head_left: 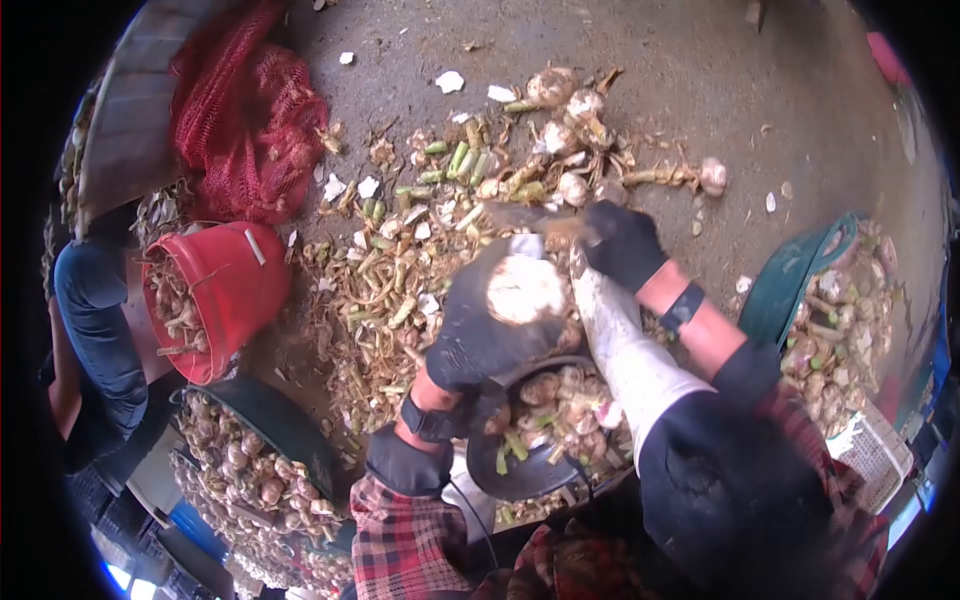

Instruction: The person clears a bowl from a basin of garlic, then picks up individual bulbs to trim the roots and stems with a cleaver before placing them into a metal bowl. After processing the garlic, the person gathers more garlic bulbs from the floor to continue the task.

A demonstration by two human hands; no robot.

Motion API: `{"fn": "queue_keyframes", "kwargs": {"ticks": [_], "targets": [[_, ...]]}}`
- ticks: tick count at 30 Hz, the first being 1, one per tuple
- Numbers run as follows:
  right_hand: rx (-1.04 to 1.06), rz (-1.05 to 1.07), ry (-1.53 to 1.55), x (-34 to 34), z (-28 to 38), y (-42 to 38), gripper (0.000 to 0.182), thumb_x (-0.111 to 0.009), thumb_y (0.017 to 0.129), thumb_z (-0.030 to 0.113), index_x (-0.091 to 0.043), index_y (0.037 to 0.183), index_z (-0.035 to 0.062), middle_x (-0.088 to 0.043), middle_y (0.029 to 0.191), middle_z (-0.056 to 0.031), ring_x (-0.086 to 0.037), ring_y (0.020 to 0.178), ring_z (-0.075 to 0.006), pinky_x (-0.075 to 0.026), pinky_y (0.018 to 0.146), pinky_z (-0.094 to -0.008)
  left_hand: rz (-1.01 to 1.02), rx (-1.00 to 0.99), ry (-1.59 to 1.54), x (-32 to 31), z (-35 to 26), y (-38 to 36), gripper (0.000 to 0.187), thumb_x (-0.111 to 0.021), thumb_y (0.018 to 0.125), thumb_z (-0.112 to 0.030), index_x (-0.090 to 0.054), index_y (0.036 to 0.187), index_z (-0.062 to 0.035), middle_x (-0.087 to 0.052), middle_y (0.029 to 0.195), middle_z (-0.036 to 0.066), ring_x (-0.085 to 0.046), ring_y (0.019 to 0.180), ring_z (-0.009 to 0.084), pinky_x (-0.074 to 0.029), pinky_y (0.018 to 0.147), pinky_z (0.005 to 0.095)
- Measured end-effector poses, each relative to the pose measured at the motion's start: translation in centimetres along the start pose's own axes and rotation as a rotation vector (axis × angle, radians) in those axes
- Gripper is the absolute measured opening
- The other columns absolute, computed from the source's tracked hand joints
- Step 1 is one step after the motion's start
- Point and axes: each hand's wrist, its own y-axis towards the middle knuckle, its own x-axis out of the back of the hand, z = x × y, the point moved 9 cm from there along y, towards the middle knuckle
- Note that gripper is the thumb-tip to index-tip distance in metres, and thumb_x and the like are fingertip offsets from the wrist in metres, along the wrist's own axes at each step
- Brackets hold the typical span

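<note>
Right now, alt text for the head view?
Gloved left hand holds a pale garlic bulb; gloved right hand holds a blurred knife near it. Lower in frame, a black bowl holds garlic; cut stems litter the floor, with a red bucket toward the left edge.

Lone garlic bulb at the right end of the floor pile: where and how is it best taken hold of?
Probably by the round bulb, from above or the right. It sticks out past the other garlic, with open floor on that side, while its stem points left toward the heap.
</note>
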Motion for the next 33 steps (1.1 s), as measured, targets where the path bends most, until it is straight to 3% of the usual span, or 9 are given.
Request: {"fn": "queue_keyframes", "kwargs": {"ticks": [2,5,11,15,21,23,25,29,33], "targets": [[-0.230,0.055,-0.153,0.3,-2.0,-1.3,0.020,-0.071,0.072,0.017,-0.057,0.082,0.0068,-0.061,0.075,-0.0144,-0.063,0.070,-0.0347,-0.052,0.061,-0.0431,-0.192,-0.155,-0.059,1.2,-1.9,-1.1,0.058,-0.079,0.069,-0.022,-0.054,0.116,0.0008,-0.064,0.099,0.013,-0.066,0.088,0.0205,-0.055,0.075,0.0300],[-0.231,-0.145,0.042,2.4,-1.3,-0.5,0.012,-0.067,0.075,0.012,-0.057,0.076,0.0048,-0.060,0.064,-0.0157,-0.062,0.059,-0.0352,-0.049,0.053,-0.0424,-0.422,0.222,-0.028,4.9,1.1,0.0,0.062,-0.082,0.068,-0.020,-0.052,0.119,-0.0007,-0.064,0.098,0.010,-0.066,0.087,0.0193,-0.057,0.074,0.0322],[-0.343,-0.116,0.461,1.0,2.5,-0.2,0.012,-0.064,0.077,0.008,-0.057,0.072,0.0010,-0.056,0.056,-0.0189,-0.061,0.051,-0.0317,-0.046,0.047,-0.0358,-0.724,0.217,-1.090,2.7,5.0,-1.6,0.027,-0.066,0.086,-0.007,-0.051,0.109,-0.0027,-0.059,0.095,0.008,-0.062,0.095,0.0224,-0.052,0.097,0.0384],[-0.157,-0.291,0.427,3.6,5.0,1.0,0.012,-0.065,0.078,0.008,-0.056,0.075,0.0016,-0.054,0.057,-0.0190,-0.060,0.054,-0.0362,-0.045,0.047,-0.0370,-0.574,0.170,-1.363,-2.0,3.1,-0.4,0.035,-0.060,0.090,-0.008,-0.051,0.119,0.0078,-0.056,0.123,0.020,-0.055,0.117,0.0288,-0.046,0.105,0.0341],[-0.342,-0.208,0.268,-0.4,-0.3,-2.7,0.013,-0.065,0.078,0.009,-0.054,0.074,0.0033,-0.055,0.060,-0.0193,-0.060,0.058,-0.0389,-0.046,0.049,-0.0420,-0.342,-0.006,-1.797,-5.1,-1.8,-0.7,0.031,-0.062,0.084,-0.008,-0.052,0.112,0.0034,-0.059,0.111,0.018,-0.059,0.110,0.0292,-0.054,0.092,0.0394],[-0.333,-0.285,0.199,1.2,-1.2,-2.4,0.015,-0.067,0.078,0.012,-0.055,0.075,0.0040,-0.056,0.060,-0.0178,-0.059,0.057,-0.0385,-0.046,0.049,-0.0420,-0.031,0.147,-1.580,-6.6,-2.5,-2.4,0.034,-0.067,0.081,-0.013,-0.053,0.109,-0.0006,-0.058,0.106,0.013,-0.063,0.095,0.0277,-0.055,0.085,0.0380],[-0.354,-0.413,0.125,3.6,-2.1,-0.5,0.021,-0.070,0.080,0.019,-0.055,0.075,0.0053,-0.057,0.060,-0.0147,-0.060,0.055,-0.0323,-0.047,0.052,-0.0395,0.103,0.285,-0.395,-5.4,-0.5,-5.9,0.046,-0.074,0.074,-0.018,-0.052,0.112,-0.0019,-0.060,0.102,0.011,-0.064,0.089,0.0262,-0.054,0.081,0.0370],[-0.556,-0.337,0.142,4.3,-5.4,4.5,0.024,-0.073,0.079,0.023,-0.059,0.078,0.0041,-0.060,0.061,-0.0096,-0.061,0.055,-0.0218,-0.048,0.052,-0.0350,0.759,0.308,-0.059,-9.7,-0.7,-11.6,0.048,-0.079,0.068,-0.024,-0.059,0.107,-0.0049,-0.062,0.098,0.014,-0.064,0.092,0.0326,-0.051,0.079,0.0367],[-0.667,-0.307,0.293,2.9,-7.4,5.8,0.023,-0.072,0.079,0.022,-0.063,0.081,0.0013,-0.063,0.062,-0.0089,-0.061,0.056,-0.0164,-0.048,0.052,-0.0313,0.799,0.197,0.096,-9.5,-0.5,-12.8,0.050,-0.079,0.069,-0.026,-0.060,0.111,-0.0040,-0.063,0.101,0.015,-0.064,0.095,0.0313,-0.051,0.082,0.0369]]}}
